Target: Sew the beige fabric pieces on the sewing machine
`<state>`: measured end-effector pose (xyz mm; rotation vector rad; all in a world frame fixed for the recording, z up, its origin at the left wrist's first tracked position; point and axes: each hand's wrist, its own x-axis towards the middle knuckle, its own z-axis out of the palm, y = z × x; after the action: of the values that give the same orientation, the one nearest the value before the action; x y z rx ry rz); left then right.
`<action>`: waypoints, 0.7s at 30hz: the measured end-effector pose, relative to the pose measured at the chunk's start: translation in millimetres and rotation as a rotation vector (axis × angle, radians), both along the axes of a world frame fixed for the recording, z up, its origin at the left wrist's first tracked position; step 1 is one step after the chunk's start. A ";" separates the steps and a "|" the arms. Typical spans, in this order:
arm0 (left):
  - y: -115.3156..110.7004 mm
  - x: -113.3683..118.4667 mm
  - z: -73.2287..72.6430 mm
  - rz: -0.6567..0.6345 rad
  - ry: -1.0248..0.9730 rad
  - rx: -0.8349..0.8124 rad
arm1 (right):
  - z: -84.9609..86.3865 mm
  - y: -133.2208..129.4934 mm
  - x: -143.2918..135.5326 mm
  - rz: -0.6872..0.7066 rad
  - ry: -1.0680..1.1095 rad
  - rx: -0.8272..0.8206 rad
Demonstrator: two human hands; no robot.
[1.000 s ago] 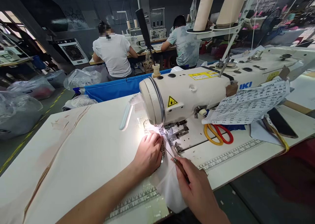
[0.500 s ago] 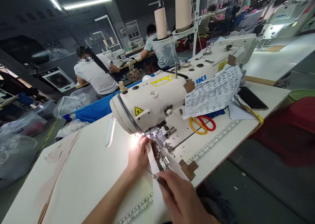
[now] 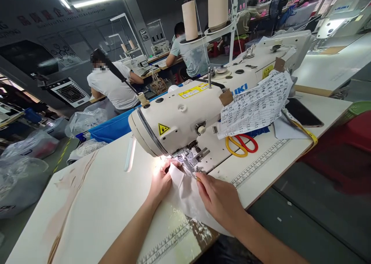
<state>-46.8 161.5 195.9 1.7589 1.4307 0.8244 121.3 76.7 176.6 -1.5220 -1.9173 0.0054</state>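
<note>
A white sewing machine stands on the table, its lamp lighting the needle area. Under its head, my left hand presses with bent fingers on the edge of a pale fabric piece, close to the presser foot. My right hand is closed in a pinch around a thin metal tool, probably tweezers, whose tip points at the presser foot. The fabric hangs between my hands towards the table's front edge. My left fingertips are partly hidden by fabric and glare.
Scissors with yellow and red handles lie right of the needle area. Behind them are a handwritten sheet, a phone and a yellow tape measure. Thread cones rise behind the machine. Other people sit at machines farther back.
My right hand has moved up and forward to the presser foot with the tool. The fabric has shifted and now spreads between my hands. The view has shifted slightly.
</note>
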 end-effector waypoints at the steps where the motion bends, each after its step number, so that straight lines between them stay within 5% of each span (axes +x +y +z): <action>1: -0.3 0.0 0.3 0.006 0.003 -0.008 | -0.5 0.9 -0.4 -0.002 -0.003 -0.003; 16: 2.9 -2.0 -4.6 0.002 -0.011 0.050 | -0.2 7.7 -4.0 -0.021 -0.057 -0.026; 21: 1.6 -1.5 -5.9 -0.106 0.056 0.187 | -1.2 9.3 -5.2 -0.018 -0.065 -0.024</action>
<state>-48.3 163.1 190.0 1.9938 1.3189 0.8824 116.2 86.0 175.4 -1.5726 -1.9613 -0.0297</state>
